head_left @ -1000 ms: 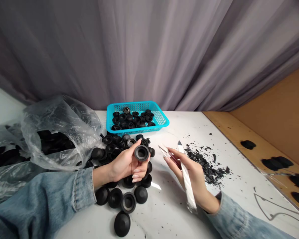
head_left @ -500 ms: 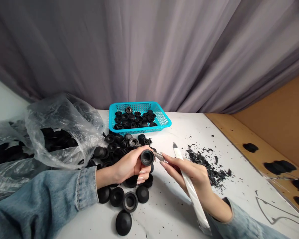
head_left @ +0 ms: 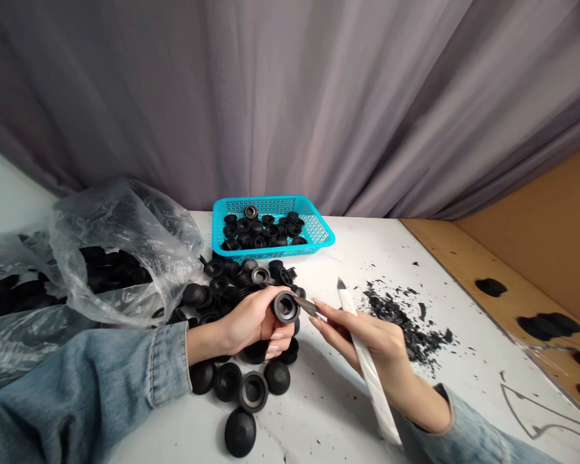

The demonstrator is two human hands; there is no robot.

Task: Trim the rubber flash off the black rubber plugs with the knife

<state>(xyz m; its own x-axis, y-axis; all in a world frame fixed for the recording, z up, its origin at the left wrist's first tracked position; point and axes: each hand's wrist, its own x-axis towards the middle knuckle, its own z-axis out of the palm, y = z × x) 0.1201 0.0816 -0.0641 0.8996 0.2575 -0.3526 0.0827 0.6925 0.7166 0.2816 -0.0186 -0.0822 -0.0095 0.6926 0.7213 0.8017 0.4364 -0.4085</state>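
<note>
My left hand (head_left: 258, 322) is closed around a round black rubber plug (head_left: 286, 307), its hollow end facing me. My right hand (head_left: 367, 338) pinches a slim pointed metal tool (head_left: 307, 305), whose tip meets the plug's upper right rim; its exact kind is unclear. A long white-wrapped strip with a pointed metal tip (head_left: 371, 374) slants across this same hand, seemingly tucked in it. Many similar black plugs (head_left: 252, 391) lie loose under and around my left hand, some hollow side up, some dome up.
A blue basket (head_left: 321, 245) of ridged black plugs stands at the back. At left, a clear plastic bag (head_left: 169, 277) holds more black pieces. Black shavings (head_left: 401, 319) are scattered at right. Beyond them, several black pieces (head_left: 490, 287) lie by a brown board.
The plug in my left hand has tilted slightly, showing more of its light inner ring. The metal tool's angle at the rim has shifted, and the white strip's lower end has moved left.
</note>
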